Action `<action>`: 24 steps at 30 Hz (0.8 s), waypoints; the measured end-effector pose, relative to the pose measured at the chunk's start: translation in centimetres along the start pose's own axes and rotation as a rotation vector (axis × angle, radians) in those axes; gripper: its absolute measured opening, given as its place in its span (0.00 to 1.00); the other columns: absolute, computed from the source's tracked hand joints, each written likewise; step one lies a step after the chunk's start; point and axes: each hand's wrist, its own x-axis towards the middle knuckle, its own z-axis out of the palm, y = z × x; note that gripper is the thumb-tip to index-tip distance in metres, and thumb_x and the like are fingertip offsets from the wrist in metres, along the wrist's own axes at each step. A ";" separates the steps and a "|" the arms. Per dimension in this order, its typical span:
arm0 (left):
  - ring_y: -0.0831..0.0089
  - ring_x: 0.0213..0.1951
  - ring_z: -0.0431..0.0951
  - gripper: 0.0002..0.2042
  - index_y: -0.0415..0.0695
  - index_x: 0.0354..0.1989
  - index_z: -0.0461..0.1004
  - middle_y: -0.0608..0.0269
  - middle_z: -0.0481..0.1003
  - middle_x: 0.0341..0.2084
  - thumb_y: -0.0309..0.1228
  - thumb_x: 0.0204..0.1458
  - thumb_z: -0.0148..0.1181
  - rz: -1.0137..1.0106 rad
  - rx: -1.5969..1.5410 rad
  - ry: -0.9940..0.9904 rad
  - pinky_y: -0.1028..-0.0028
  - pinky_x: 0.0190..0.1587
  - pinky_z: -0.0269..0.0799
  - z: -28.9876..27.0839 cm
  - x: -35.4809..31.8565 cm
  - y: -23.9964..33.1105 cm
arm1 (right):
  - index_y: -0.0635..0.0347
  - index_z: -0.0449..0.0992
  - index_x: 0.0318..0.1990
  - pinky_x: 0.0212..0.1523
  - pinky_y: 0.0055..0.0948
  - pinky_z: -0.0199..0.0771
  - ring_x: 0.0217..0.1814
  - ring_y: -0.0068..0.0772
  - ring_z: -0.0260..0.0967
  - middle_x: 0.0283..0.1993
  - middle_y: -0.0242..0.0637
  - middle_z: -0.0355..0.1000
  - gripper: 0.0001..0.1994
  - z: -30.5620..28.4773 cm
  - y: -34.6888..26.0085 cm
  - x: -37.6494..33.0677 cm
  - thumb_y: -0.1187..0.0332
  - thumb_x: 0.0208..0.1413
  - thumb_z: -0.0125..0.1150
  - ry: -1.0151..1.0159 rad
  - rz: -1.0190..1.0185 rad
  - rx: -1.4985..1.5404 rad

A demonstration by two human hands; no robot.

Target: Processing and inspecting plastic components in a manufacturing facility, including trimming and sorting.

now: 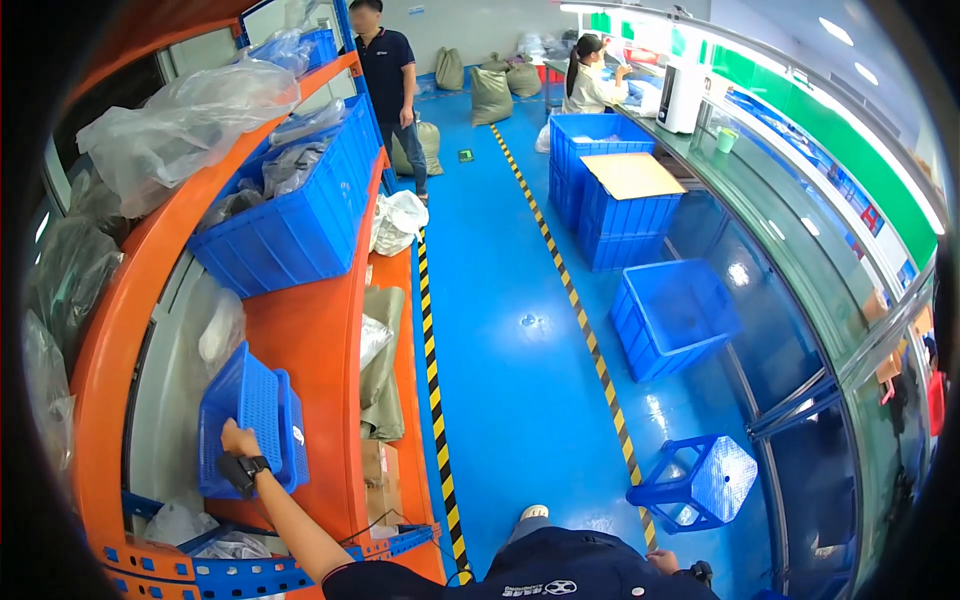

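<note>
My left hand (238, 438) reaches onto the orange shelf at the left and is closed on a blue perforated plastic basket (245, 385). This basket stands tilted against another blue basket (292, 440) beside it, and the two overlap. A dark band with a small device sits on my left wrist. My right hand (662, 561) hangs low at my side, close to a blue plastic stool (700, 483). Its fingers are too small and partly hidden to read, and nothing held shows there.
Large blue crates (290, 230) with plastic bags fill the upper orange shelf (262, 330). On the right stand an open blue crate (672, 325) and stacked crates topped with cardboard (632, 180). One person (385, 80) stands far left; another (592, 85) sits at the bench. Sacks (491, 97) lie behind.
</note>
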 end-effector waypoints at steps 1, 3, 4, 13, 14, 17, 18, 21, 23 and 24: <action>0.47 0.33 0.74 0.10 0.36 0.29 0.70 0.44 0.73 0.28 0.27 0.38 0.61 0.004 -0.018 0.091 0.58 0.33 0.69 -0.9 -0.1 0.4 | 0.64 0.78 0.32 0.32 0.24 0.71 0.31 0.26 0.73 0.27 0.39 0.75 0.09 0.4 0.4 0.0 0.68 0.45 0.58 -0.008 -0.001 0.003; 0.47 0.33 0.73 0.08 0.35 0.29 0.69 0.42 0.73 0.28 0.23 0.38 0.58 0.012 -0.052 0.192 0.58 0.33 0.68 -3.7 -1.8 3.9 | 0.61 0.79 0.31 0.35 0.24 0.70 0.32 0.25 0.72 0.28 0.37 0.75 0.10 0.6 1.7 0.0 0.65 0.44 0.60 -0.033 -0.037 -0.047; 0.47 0.33 0.73 0.08 0.35 0.29 0.69 0.42 0.73 0.28 0.23 0.38 0.58 0.014 -0.050 0.197 0.58 0.33 0.68 -4.5 -2.6 4.5 | 0.61 0.79 0.31 0.35 0.24 0.70 0.32 0.25 0.72 0.28 0.37 0.75 0.10 0.9 2.0 0.0 0.65 0.44 0.60 -0.036 -0.038 -0.042; 0.48 0.33 0.73 0.11 0.37 0.35 0.70 0.44 0.73 0.28 0.26 0.42 0.58 0.377 -0.230 0.421 0.59 0.32 0.67 -13.3 -15.8 13.4 | 0.71 0.72 0.36 0.16 0.22 0.67 0.20 0.31 0.72 0.24 0.44 0.73 0.10 0.2 -4.7 -7.6 0.72 0.49 0.51 -0.061 0.156 0.168; 0.46 0.32 0.72 0.10 0.37 0.33 0.69 0.43 0.72 0.26 0.26 0.42 0.58 0.443 -0.232 0.394 0.58 0.31 0.66 -15.0 -18.6 14.3 | 0.71 0.72 0.36 0.16 0.23 0.67 0.20 0.31 0.73 0.24 0.44 0.73 0.11 0.7 -3.2 -7.2 0.72 0.48 0.51 -0.076 0.165 0.208; 0.43 0.27 0.68 0.07 0.36 0.26 0.64 0.41 0.68 0.20 0.25 0.43 0.56 0.745 -0.347 0.270 0.55 0.27 0.60 -15.9 -27.9 18.6 | 0.72 0.73 0.34 0.20 0.24 0.70 0.21 0.29 0.73 0.23 0.42 0.73 0.12 1.8 -0.3 -8.1 0.69 0.48 0.52 -0.029 0.090 0.277; 0.43 0.27 0.68 0.07 0.36 0.25 0.64 0.41 0.68 0.20 0.25 0.43 0.55 0.816 -0.349 0.185 0.55 0.27 0.60 -16.2 -31.2 19.5 | 0.71 0.73 0.33 0.22 0.25 0.71 0.22 0.29 0.73 0.23 0.41 0.73 0.12 2.1 0.9 -8.3 0.68 0.47 0.53 -0.010 0.077 0.273; 0.43 0.26 0.68 0.09 0.37 0.25 0.63 0.43 0.68 0.19 0.25 0.40 0.58 1.117 -0.476 -0.114 0.56 0.27 0.60 -14.0 -40.0 20.8 | 0.67 0.75 0.34 0.27 0.25 0.73 0.24 0.28 0.73 0.24 0.38 0.74 0.12 3.9 4.9 -9.3 0.65 0.49 0.54 0.041 0.078 0.321; 0.44 0.26 0.69 0.11 0.38 0.25 0.64 0.44 0.69 0.19 0.25 0.36 0.61 1.305 -0.426 -0.337 0.57 0.27 0.61 -12.2 -46.0 21.1 | 0.66 0.74 0.36 0.28 0.26 0.73 0.25 0.29 0.73 0.25 0.39 0.74 0.12 4.5 6.6 -11.4 0.66 0.49 0.53 0.075 0.132 0.343; 0.45 0.26 0.69 0.12 0.39 0.25 0.65 0.45 0.69 0.19 0.25 0.35 0.62 1.422 -0.426 -0.440 0.58 0.26 0.62 -11.1 -48.8 21.3 | 0.66 0.74 0.37 0.29 0.26 0.74 0.25 0.29 0.74 0.26 0.40 0.74 0.12 4.1 7.2 -12.9 0.67 0.49 0.53 0.103 0.169 0.351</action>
